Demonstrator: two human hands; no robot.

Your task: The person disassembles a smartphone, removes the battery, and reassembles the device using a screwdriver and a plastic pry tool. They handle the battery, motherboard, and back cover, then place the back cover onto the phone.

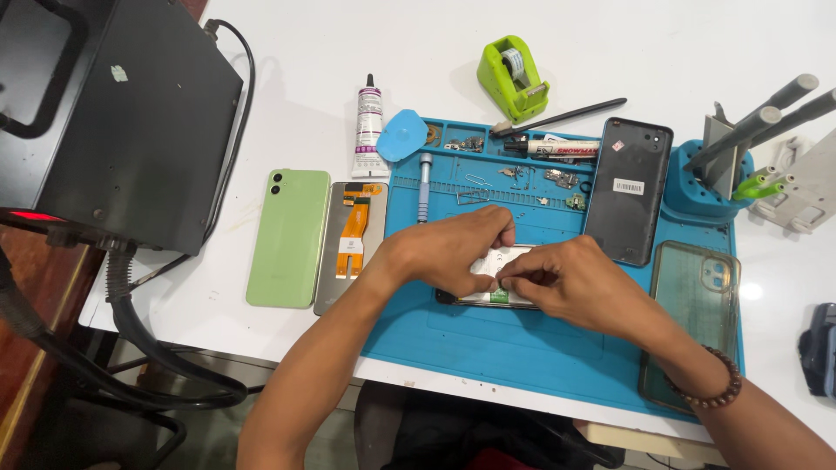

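Observation:
An opened phone [498, 277] lies flat on the blue work mat [522, 348], mostly covered by my hands. My left hand [448, 248] rests on its left and upper side, fingers curled onto its white inner part. My right hand [566, 278] pinches at the phone's middle with fingertips pressed together; whether a small part is between them is hidden. A beaded bracelet [714, 387] circles my right wrist.
A green phone back [289, 237] and a screen panel with an orange flex cable [353, 244] lie left of the mat. A dark back cover [629, 190], clear case [697, 322], screwdriver [424, 187], glue tube [368, 126], tape dispenser [512, 77], tool holder [718, 174] and black machine [131, 113] surround it.

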